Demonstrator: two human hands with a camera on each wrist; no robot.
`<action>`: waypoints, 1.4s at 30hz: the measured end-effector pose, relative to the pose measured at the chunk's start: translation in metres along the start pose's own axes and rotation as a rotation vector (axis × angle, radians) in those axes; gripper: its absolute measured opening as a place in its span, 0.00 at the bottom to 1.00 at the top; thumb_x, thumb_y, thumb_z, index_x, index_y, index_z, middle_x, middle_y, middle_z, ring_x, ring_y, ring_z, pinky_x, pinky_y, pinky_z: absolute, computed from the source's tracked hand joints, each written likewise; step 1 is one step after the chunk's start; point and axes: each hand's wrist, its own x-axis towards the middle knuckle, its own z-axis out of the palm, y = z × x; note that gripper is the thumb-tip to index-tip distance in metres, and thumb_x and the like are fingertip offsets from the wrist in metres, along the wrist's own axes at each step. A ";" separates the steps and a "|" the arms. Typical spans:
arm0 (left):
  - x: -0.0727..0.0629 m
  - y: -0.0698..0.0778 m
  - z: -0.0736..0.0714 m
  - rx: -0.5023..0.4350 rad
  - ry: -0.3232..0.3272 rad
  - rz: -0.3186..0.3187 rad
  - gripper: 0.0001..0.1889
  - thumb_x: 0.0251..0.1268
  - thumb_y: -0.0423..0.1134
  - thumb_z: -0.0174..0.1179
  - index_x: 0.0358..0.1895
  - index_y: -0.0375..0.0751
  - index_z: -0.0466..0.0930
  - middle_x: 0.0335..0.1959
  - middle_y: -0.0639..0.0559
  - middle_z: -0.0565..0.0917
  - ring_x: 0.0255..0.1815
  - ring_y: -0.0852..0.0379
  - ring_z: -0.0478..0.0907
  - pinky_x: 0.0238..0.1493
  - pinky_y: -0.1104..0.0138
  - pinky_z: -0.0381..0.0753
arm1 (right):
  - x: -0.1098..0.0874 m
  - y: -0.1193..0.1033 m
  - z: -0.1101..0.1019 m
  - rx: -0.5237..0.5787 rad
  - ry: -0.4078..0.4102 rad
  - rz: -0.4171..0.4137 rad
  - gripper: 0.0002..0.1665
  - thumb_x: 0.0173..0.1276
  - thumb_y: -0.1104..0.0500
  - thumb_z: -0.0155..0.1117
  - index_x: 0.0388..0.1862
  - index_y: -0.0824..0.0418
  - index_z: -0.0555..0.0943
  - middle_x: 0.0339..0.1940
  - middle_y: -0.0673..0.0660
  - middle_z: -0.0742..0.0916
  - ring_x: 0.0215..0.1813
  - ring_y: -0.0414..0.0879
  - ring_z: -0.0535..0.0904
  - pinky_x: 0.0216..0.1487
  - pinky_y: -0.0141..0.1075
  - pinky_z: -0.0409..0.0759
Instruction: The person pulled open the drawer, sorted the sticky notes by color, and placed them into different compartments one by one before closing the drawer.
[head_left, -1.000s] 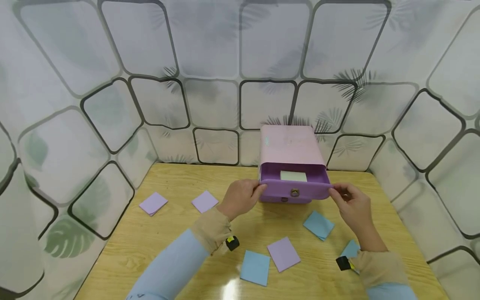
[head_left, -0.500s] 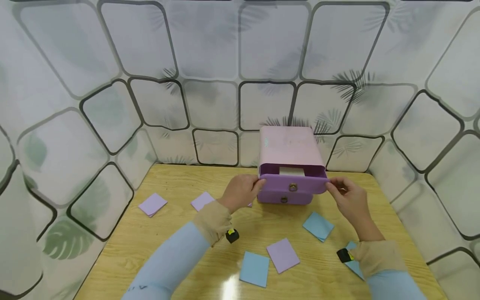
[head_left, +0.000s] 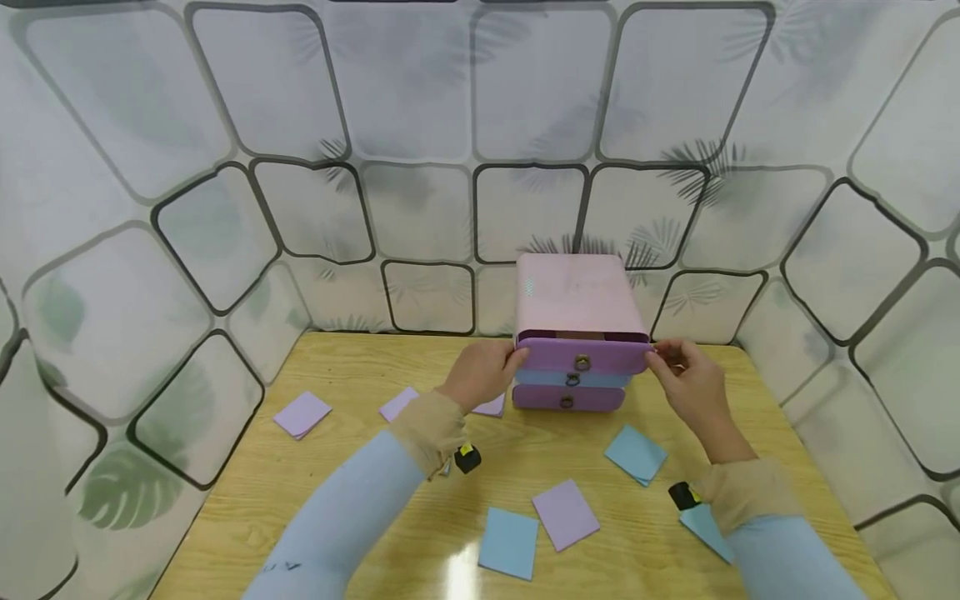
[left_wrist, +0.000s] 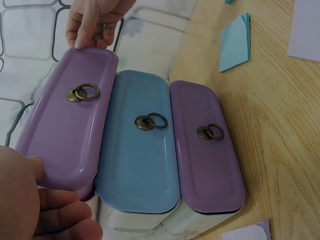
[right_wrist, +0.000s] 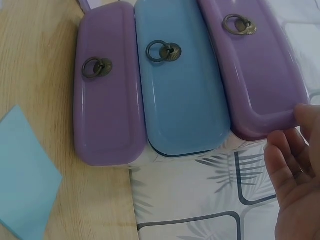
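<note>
A pink drawer cabinet (head_left: 581, 292) stands at the back of the table, fronted by three stacked drawers with brass ring pulls. Its purple top drawer (head_left: 551, 356) sticks out slightly, with a narrow gap above its front. My left hand (head_left: 480, 373) pinches the left end of that drawer front, thumb on the face and fingers curled behind. At the opposite end, my right hand (head_left: 692, 392) pinches the edge between thumb and fingers. Below, the blue middle drawer (left_wrist: 140, 160) and the purple bottom drawer (right_wrist: 107, 120) sit flush.
Blue sticky-note pads (head_left: 508, 543) lie at the front and right, one partly under my right wrist. Lilac pads (head_left: 302, 414) lie to the left and front, some partly behind my left arm. A patterned cloth wall (head_left: 427, 208) surrounds the wooden table (head_left: 360, 517).
Both hands have pushed the top drawer back into the cabinet. The pale block inside is now mostly hidden, and the blue middle drawer has come into sight.
</note>
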 end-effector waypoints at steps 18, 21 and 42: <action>0.018 -0.006 0.001 0.048 -0.021 0.016 0.24 0.78 0.47 0.44 0.16 0.47 0.68 0.11 0.57 0.68 0.12 0.63 0.63 0.17 0.71 0.62 | 0.013 0.005 0.012 -0.001 0.016 0.030 0.13 0.65 0.59 0.67 0.46 0.64 0.83 0.41 0.58 0.87 0.41 0.22 0.75 0.38 0.15 0.73; 0.018 -0.006 0.002 0.093 0.001 0.034 0.24 0.77 0.47 0.44 0.16 0.47 0.68 0.12 0.57 0.69 0.12 0.63 0.65 0.17 0.70 0.64 | 0.014 0.005 0.013 0.023 0.005 0.022 0.14 0.66 0.60 0.66 0.50 0.62 0.83 0.44 0.59 0.87 0.43 0.22 0.76 0.40 0.15 0.73; 0.016 -0.012 0.016 0.200 0.094 0.047 0.21 0.77 0.49 0.44 0.21 0.49 0.67 0.14 0.58 0.69 0.15 0.61 0.68 0.18 0.67 0.67 | 0.022 -0.002 0.014 -0.007 -0.050 -0.065 0.14 0.68 0.61 0.63 0.51 0.65 0.81 0.46 0.60 0.84 0.49 0.46 0.79 0.45 0.22 0.76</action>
